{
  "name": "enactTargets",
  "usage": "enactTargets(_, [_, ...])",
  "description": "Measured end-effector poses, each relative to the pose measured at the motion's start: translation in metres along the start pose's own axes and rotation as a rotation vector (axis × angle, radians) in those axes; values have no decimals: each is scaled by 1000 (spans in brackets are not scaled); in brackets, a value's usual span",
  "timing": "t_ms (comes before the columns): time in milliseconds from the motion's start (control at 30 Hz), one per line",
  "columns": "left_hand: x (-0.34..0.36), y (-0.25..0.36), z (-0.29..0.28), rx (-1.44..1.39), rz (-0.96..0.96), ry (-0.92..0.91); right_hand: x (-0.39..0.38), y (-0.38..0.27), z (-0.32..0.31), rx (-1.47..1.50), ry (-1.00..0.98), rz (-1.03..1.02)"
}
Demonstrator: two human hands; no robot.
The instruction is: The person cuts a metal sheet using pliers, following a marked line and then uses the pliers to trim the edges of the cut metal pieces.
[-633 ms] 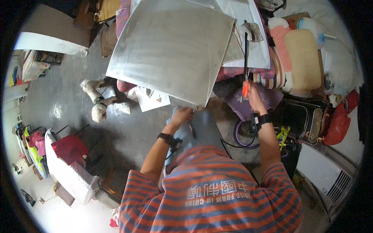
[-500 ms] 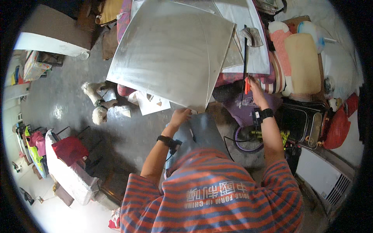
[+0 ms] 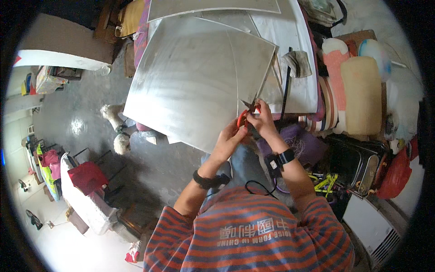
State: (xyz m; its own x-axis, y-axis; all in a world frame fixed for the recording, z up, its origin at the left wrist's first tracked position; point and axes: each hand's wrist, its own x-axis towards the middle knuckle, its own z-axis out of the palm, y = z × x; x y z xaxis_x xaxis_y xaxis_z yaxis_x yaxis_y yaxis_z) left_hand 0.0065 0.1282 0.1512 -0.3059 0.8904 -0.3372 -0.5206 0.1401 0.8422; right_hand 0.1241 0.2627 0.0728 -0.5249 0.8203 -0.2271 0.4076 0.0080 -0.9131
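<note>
Both my hands are on a pair of red-handled scissors (image 3: 242,119), whose dark blades stand apart over the near right edge of a large thin grey sheet (image 3: 190,81). My left hand (image 3: 229,141) is closed around the handle side. My right hand (image 3: 262,121) grips the scissors near the pivot, with its fingers partly hiding the handles. A faint line runs down the right part of the sheet and comes close to the blades. Whether the blades touch the sheet, I cannot tell.
More sheets (image 3: 213,5) lie at the far side of the table. On the right are a long black strip (image 3: 286,90), a grey cloth (image 3: 297,64) and a cream cushion (image 3: 361,95). A small light-coloured dog (image 3: 121,143) stands on the floor at left.
My right hand has come in from the right with the red-handled scissors. My left hand has left the sheet's near corner and taken hold of them. The view has shifted slightly.
</note>
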Motion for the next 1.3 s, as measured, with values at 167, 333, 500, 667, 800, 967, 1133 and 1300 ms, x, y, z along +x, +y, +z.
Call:
enactTargets(167, [25, -4, -11, 143, -238, 61, 9, -25, 6, -229, -25, 63])
enactTargets(333, [42, -12, -29, 24, -193, 187, 6, -64, 3, -192, 40, -238])
enactTargets(500, [67, 18, -29, -268, -241, 238, 11, -55, 16, 150, 30, 163])
enactTargets(667, [80, 6, -49, -140, -310, 77, 61, -88, 40, 981, 13, 540])
enactTargets(800, [94, 5, -54, -249, -290, -25, 104, -87, 55, 753, 141, 513])
enactTargets(967, [122, -4, -104, 591, 73, 4, 201, -79, 26, 38, -54, 301])
enactTargets(1133, [164, 3, -158, 1306, 245, 329, 295, -89, 41, -703, -79, 111])
enactTargets(1300, [177, -4, -166, 1436, 195, 393, 322, -93, 51, -982, -84, 90])
